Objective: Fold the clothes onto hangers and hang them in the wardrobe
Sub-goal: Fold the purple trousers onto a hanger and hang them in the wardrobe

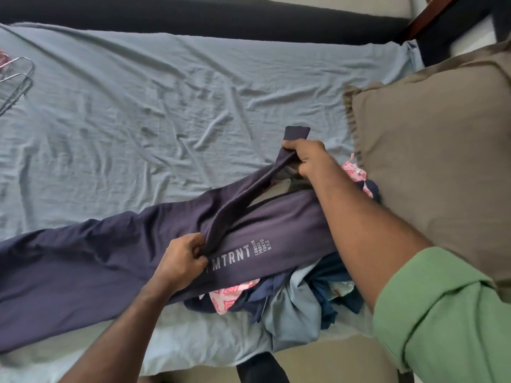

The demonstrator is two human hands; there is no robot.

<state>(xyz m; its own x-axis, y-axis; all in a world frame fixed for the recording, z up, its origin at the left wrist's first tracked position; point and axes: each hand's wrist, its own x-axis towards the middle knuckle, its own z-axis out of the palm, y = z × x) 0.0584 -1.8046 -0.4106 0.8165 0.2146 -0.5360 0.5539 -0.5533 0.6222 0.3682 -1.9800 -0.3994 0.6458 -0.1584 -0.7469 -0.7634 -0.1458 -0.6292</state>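
Observation:
A dark purple garment with grey lettering lies stretched across the near side of the bed, from the left edge to the clothes pile. My left hand grips a bunched fold of it beside the lettering. My right hand holds one narrow end of the same garment, lifted above the sheet, with the cuff sticking out past my fist. Thin metal hangers lie at the far left edge of the bed. No wardrobe shows.
A heap of clothes in blue, navy and pink-patterned cloth sits under my right forearm. A large brown pillow fills the right side. The wrinkled light blue sheet covers the bed; a dark headboard runs along the back.

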